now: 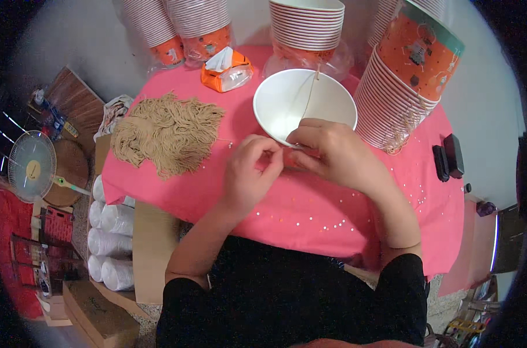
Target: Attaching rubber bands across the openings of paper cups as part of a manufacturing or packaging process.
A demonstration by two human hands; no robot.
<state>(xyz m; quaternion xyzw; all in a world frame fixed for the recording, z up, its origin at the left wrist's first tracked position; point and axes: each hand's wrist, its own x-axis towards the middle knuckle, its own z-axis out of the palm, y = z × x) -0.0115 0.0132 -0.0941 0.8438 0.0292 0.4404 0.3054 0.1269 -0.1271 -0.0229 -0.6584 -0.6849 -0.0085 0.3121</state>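
A large paper bucket [275, 107], white inside, is tilted with its mouth facing up and toward me. A thin tan string [310, 95] is fixed near the far rim and runs down across the inside toward the near rim. My right hand [336, 152] grips the near rim, its fingers over the edge and thumb below. Beside it, my left hand [250, 168] is closed in a pinch close to the rim; what lies between its fingertips is too small to make out. A loose heap of tan strings [167, 133] lies to the left.
A leaning stack of orange-printed buckets [397, 87] stands right, with strings hanging from it. More stacked buckets [307, 26] are behind, near an orange wipes pack [225, 69]. White dots are scattered over the pink tablecloth [310, 203]. Black cases [448, 158] lie at the right edge.
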